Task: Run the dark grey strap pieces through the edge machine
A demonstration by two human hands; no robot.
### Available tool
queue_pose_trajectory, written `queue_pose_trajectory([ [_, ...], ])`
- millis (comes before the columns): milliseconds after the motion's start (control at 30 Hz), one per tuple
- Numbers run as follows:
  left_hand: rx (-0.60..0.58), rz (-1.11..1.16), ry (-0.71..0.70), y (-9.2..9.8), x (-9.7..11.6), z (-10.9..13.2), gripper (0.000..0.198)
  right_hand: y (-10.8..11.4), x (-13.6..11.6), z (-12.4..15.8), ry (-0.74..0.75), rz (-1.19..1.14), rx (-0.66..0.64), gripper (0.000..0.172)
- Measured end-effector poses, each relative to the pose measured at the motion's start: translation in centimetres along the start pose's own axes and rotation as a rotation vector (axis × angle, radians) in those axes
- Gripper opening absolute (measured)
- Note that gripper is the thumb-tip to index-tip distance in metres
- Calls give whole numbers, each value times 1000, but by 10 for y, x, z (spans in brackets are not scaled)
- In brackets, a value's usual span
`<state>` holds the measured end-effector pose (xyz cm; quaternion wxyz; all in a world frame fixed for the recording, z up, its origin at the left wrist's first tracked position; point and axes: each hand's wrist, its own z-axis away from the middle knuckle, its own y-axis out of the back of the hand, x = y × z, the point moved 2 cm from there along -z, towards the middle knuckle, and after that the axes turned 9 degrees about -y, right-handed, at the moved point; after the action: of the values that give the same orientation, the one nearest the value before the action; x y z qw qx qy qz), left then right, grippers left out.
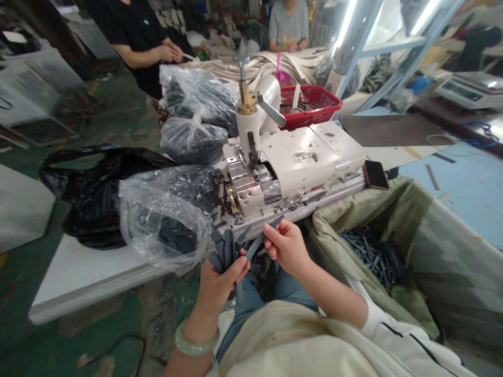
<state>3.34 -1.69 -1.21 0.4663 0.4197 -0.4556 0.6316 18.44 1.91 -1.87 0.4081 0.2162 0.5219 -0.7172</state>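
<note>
I'm looking down on a workshop with a worn green floor (106,104). Farther off, a person in black (137,36) stands with both hands together, and a person in a grey shirt (288,26) is behind a heap of pale straps (267,65). A scale (467,89) sits off to the right.

Directly ahead is a white table (78,285) carrying a cream machine (291,167) with a metal post and lever on top. A red basket (310,107) sits just behind the machine, and a phone (375,174) lies at its right end. To the machine's left are clear bags (165,220) packed with dark material, with a black bag (98,209) beside them.

My operator's left hand (222,283), with a pale green bangle (196,337) on its wrist, is curled closed around a bunch of dark strips (226,251). The right hand (286,248) is in a narrow pinch, holding one strip (259,241) between thumb and fingers. Both hands are close together, just in front of the table edge and over the person's jeans (267,298). To the right, a sack-lined bin (396,267) holds a pile of loose strips (373,256).
</note>
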Motion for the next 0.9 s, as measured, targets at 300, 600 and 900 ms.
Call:
queue_pose_trajectory([
  [300,30,-47,9,1,1,0,32,2,4,-1,-32,-34,-93,31],
  [600,11,-32,-34,2,3,-1,29,-2,4,5,-57,-103,-313,23],
  [900,-33,-50,30,3,0,-2,30,-3,8,3,-76,-55,-424,33],
])
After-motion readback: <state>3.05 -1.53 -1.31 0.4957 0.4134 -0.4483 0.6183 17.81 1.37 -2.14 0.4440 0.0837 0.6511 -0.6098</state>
